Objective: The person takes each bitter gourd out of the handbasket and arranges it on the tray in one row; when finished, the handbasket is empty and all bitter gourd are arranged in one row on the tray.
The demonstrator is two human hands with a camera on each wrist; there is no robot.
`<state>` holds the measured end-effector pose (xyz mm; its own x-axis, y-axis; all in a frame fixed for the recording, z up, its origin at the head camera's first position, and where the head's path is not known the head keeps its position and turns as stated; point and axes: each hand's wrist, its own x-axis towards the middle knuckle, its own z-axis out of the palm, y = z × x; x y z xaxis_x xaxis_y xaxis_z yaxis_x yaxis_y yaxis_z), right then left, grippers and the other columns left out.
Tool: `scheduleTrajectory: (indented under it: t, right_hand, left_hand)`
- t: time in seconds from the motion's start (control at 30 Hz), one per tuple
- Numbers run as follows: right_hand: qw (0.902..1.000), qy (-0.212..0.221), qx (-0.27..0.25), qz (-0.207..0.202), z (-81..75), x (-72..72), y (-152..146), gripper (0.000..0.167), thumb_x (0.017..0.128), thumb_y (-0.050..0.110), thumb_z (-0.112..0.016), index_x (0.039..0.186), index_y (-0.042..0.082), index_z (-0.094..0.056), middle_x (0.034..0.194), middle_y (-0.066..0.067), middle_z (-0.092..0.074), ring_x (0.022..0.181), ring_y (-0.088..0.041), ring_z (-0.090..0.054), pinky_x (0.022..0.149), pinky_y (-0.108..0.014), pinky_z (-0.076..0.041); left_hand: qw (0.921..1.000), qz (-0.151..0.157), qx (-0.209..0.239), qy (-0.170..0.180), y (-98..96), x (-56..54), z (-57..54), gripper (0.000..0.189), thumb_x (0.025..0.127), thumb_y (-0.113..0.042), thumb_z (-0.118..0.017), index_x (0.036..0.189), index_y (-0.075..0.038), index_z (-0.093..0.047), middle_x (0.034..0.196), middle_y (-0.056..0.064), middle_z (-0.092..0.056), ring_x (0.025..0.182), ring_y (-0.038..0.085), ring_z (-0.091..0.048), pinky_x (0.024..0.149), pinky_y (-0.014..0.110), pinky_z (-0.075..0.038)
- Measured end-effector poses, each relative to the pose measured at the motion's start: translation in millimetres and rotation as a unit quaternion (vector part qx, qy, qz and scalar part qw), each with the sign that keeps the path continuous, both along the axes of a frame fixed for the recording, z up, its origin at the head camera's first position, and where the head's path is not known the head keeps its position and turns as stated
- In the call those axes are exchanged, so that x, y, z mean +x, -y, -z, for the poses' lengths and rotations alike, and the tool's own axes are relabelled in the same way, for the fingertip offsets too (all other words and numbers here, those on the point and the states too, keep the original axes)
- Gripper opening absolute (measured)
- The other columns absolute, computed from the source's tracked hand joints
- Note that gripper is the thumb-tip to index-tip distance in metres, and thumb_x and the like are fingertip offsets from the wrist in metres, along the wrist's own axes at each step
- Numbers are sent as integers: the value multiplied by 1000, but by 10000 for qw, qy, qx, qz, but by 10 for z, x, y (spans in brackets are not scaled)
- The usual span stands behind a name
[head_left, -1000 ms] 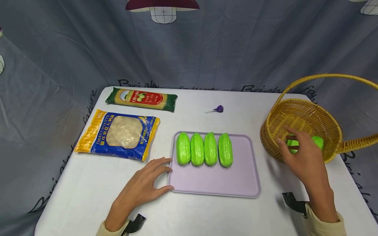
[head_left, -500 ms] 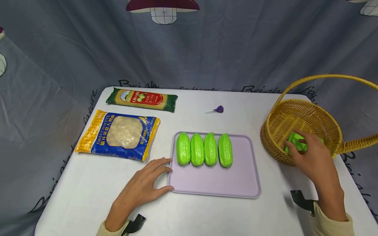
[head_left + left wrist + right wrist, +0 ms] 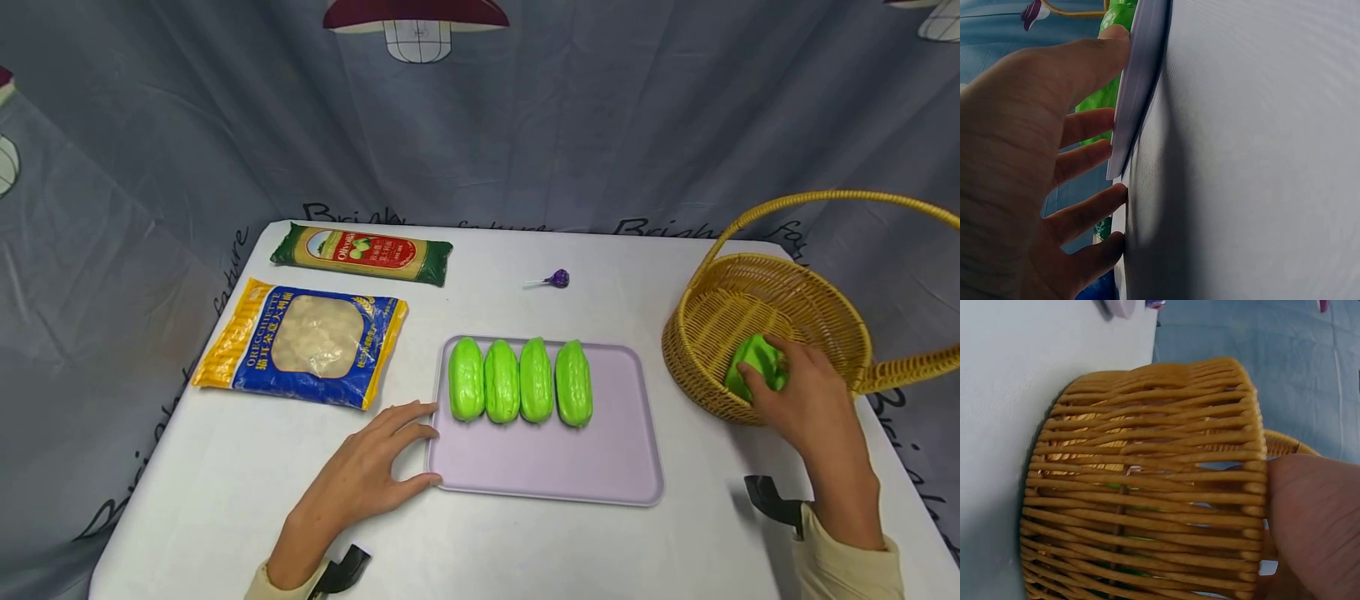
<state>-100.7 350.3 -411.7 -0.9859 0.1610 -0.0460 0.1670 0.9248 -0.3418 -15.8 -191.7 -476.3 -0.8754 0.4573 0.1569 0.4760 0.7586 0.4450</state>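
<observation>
Several bright green, lengthwise-ridged star fruits [image 3: 536, 380] lie side by side on the lilac tray [image 3: 570, 467]. My left hand [image 3: 365, 467] rests at the tray's left side, its spread thumb and fingertips touching the rim. In the left wrist view, the thumb and fingers [image 3: 1091, 125] lie along the tray's edge. My right hand [image 3: 813, 408] reaches over the near rim of the yellow wicker basket [image 3: 738, 308] and grips another green star fruit [image 3: 753, 364] inside. The hand covers part of that fruit. In the right wrist view, the basket's woven wall [image 3: 1147, 506] hides most of it.
The basket's tall handle [image 3: 832, 194] arches over the right side. A blue and yellow pasta bag [image 3: 315, 337] lies at left, with a green spaghetti packet [image 3: 367, 252] behind it. A purple lollipop [image 3: 557, 278] lies behind the tray. A grey curtain [image 3: 562, 125] hangs behind the table.
My right hand has shifted right and slightly nearer within the basket, closing its thumb and fingers on a green star fruit, which now sits more tilted. The left hand and tray have stayed put.
</observation>
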Motion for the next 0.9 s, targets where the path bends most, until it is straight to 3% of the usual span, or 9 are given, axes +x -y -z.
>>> scheduleTrajectory:
  t: [0.07,0.3,0.5,0.7,0.9]
  right_hand:
    - [10000,39,15,32,12,-19,-19,76,107,37,-63,162,-6,-33,144,-46,-39,109,-57,-47,74,-66,-50]
    - [9999,151,-9,52,33,-102,-58,75,105,31,-68,160,-8,-35,140,-45,-43,118,-60,-45,88,-78,-48]
    - [9997,84,-37,-234,40,-165,-76,77,102,31,-73,158,-10,-38,137,-44,-46,118,-61,-45,87,-78,-46]
    - [9993,246,21,-287,41,-208,-97,82,103,38,-70,159,-10,-35,142,-48,-43,120,-64,-44,91,-81,-43]
    - [9987,407,-18,-306,40,-235,-109,86,104,45,-68,160,-10,-33,141,-46,-43,114,-60,-46,85,-76,-47]
  left_hand:
    - [10000,4,-3,-5,0,-1,-1,52,84,-53,-90,124,-25,-75,158,-6,-57,148,22,-52,115,44,-54]
    - [10000,-33,-36,1,0,1,-6,52,84,-54,-90,125,-25,-75,158,-7,-56,148,21,-53,115,43,-54]
    - [10000,-34,-43,-13,0,1,-7,52,85,-54,-90,125,-25,-75,158,-7,-57,148,21,-53,115,44,-54]
    - [10000,4,6,-49,-1,1,-2,51,85,-54,-90,124,-25,-75,158,-6,-57,148,21,-53,116,44,-53]
    - [10000,3,-7,-41,-3,1,-4,52,84,-54,-90,124,-24,-75,158,-5,-57,147,21,-53,116,43,-53]
